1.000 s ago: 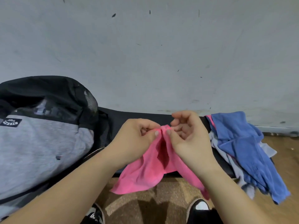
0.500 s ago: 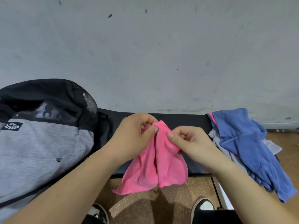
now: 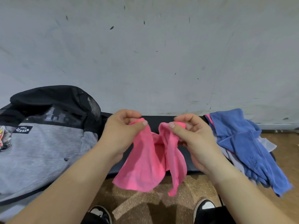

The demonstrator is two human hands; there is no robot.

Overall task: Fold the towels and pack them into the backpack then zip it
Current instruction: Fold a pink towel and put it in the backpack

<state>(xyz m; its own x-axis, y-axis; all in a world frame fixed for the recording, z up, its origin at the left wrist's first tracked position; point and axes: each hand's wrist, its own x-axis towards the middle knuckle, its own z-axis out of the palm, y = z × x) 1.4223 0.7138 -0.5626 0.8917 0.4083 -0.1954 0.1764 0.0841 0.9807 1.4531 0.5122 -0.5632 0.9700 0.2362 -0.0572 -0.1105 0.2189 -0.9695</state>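
Observation:
A pink towel (image 3: 145, 165) hangs in the air in front of me, above a black bench (image 3: 155, 122). My left hand (image 3: 121, 131) pinches its top edge on the left and my right hand (image 3: 192, 135) pinches the top edge on the right, a small gap between them. The cloth sags in loose folds below both hands. A grey and black backpack (image 3: 43, 143) lies on the bench to the left. A heap of towels, a blue one (image 3: 242, 143) on top, sits at the right end of the bench and droops over its front.
A pale scuffed wall (image 3: 145, 62) rises directly behind the bench. Brown speckled floor (image 3: 145, 201) lies below, with my two black and white shoes (image 3: 203, 206) at the bottom edge.
My hands have drawn apart along the pink towel's top edge, spreading it wider. One second ago they were pinched close together at its middle.

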